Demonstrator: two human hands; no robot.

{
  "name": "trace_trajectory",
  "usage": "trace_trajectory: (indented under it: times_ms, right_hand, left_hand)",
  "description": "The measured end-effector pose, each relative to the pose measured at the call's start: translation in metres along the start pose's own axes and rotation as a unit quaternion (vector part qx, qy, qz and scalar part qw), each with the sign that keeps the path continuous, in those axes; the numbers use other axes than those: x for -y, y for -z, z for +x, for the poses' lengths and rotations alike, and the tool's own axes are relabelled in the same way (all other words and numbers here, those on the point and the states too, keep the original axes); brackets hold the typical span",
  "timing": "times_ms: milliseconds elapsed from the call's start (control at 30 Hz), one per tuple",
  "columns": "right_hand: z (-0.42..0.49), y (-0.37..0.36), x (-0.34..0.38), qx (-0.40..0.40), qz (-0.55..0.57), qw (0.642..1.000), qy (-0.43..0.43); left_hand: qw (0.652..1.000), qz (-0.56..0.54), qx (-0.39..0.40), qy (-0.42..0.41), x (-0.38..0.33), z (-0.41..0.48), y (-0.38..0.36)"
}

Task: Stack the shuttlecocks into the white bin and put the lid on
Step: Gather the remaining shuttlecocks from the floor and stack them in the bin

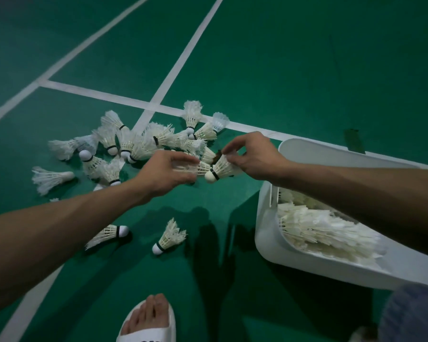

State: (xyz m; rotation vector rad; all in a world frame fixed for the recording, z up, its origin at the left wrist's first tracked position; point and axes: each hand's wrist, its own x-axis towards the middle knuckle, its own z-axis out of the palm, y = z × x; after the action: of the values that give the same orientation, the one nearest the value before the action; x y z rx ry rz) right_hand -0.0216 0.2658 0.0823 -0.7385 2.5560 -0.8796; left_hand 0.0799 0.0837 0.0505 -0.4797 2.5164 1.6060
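Note:
Several white feather shuttlecocks point(124, 144) lie scattered on the green court floor ahead of me. My right hand point(255, 156) pinches the skirt of one shuttlecock point(220, 169), its cork pointing down-left. My left hand point(169, 171) grips another shuttlecock point(203, 167) by its feathers, its cork hidden beside the first one. The two held shuttlecocks touch, just above the floor. The white bin point(269, 243) stands at the right, partly under my right forearm, holding rows of stacked shuttlecocks point(326, 230). No lid shows.
Two loose shuttlecocks point(169, 238) lie near my feet, one half under my left forearm. My foot in a white slide sandal point(147, 322) is at the bottom centre. White court lines point(183, 60) cross the floor. A dark green tape patch point(353, 140) lies behind the bin.

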Motion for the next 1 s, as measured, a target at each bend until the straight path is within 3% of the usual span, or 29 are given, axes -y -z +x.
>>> trace_trajectory:
  times_ms: [200, 400, 567, 800, 1000]
  right_hand:
    - [-0.027, 0.049, -0.01, -0.049, 0.067, 0.996, -0.04]
    - [-0.072, 0.11, -0.049, -0.129, 0.144, 0.977, -0.089]
    - [-0.111, 0.145, -0.096, -0.165, 0.154, 0.962, -0.151]
    - [-0.157, 0.153, -0.176, -0.159, 0.07, 0.953, -0.246]
    - [-0.177, 0.146, -0.212, -0.127, -0.053, 0.951, -0.277]
  left_hand:
    - [0.998, -0.056, 0.006, -0.012, -0.056, -0.009, -0.009]
    - [0.994, -0.077, 0.025, -0.076, -0.117, -0.007, -0.042]
    - [0.986, -0.073, 0.101, -0.114, -0.148, 0.0, -0.104]
    - [0.971, 0.016, 0.216, -0.103, -0.142, 0.026, -0.191]
    - [0.974, 0.037, 0.219, -0.053, -0.13, 0.043, -0.209]
